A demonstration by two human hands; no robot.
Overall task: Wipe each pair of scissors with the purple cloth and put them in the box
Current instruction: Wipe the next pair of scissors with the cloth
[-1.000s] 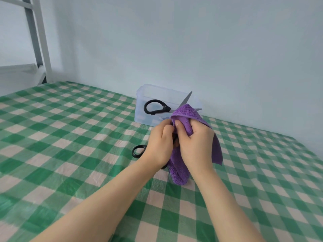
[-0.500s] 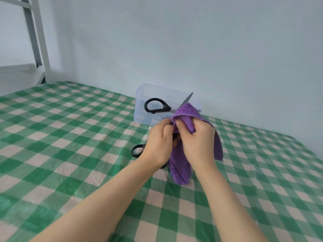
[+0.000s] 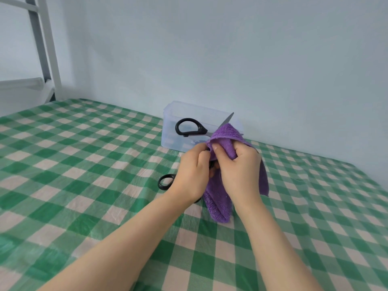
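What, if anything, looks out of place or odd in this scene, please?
Nothing looks spilled or damaged. One oddity: the scissors held by the left hand are spread wide open, and a bare blade tip pokes out above the purple cloth gripped by the right hand.

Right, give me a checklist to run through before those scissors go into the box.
1. Left hand grips the black-handled scissors: ok.
2. Right hand pinches the purple terry cloth round the blades: ok.
3. Blades closed for boxing: not ok. They are spread wide, with one tip bare above the cloth.
4. Clear plastic box open-topped, just behind the hands: ok.
5. Room inside the box: cannot tell, its contents are blurred.
6. Wiping finished: cannot tell.
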